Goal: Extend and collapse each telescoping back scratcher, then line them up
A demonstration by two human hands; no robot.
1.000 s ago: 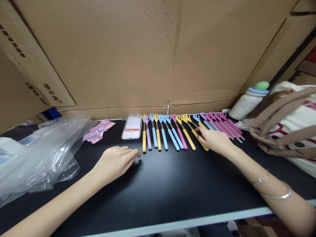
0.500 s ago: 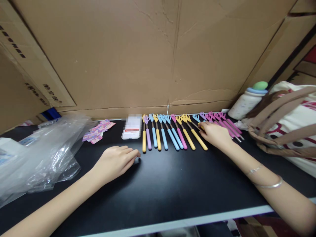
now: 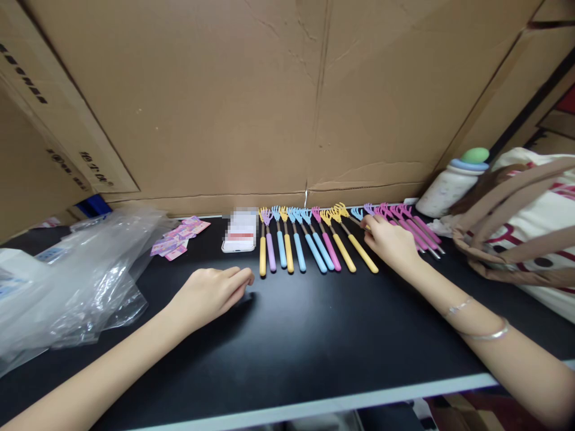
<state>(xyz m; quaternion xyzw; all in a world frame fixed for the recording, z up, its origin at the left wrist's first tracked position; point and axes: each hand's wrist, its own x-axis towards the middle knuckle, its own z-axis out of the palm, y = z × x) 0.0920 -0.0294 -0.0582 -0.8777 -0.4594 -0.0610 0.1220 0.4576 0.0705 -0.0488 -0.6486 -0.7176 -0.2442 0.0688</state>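
A row of back scratchers with claw-shaped heads lies on the black table, among them a purple one (image 3: 271,251), a blue one (image 3: 299,252) and a yellow one (image 3: 363,254). At the row's right part, my right hand (image 3: 390,244) is closed around the rod of a blue-headed back scratcher (image 3: 357,214), its handle hidden by the hand. Several pink back scratchers (image 3: 420,230) lie just beyond that hand. My left hand (image 3: 213,294) hovers low over the table left of the row, its fingers curled together with nothing visible in them.
A phone (image 3: 239,244) lies left of the row, with small pink-purple cards (image 3: 182,236) beside it. Clear plastic bags (image 3: 103,281) cover the left side. A white bottle (image 3: 449,188) and a cloth bag (image 3: 530,227) stand at right. A cardboard wall (image 3: 224,108) rises behind.
My left hand has drawn slightly left and its fingers have curled in a little more. My right hand stays at the blue-headed back scratcher, nearly still.
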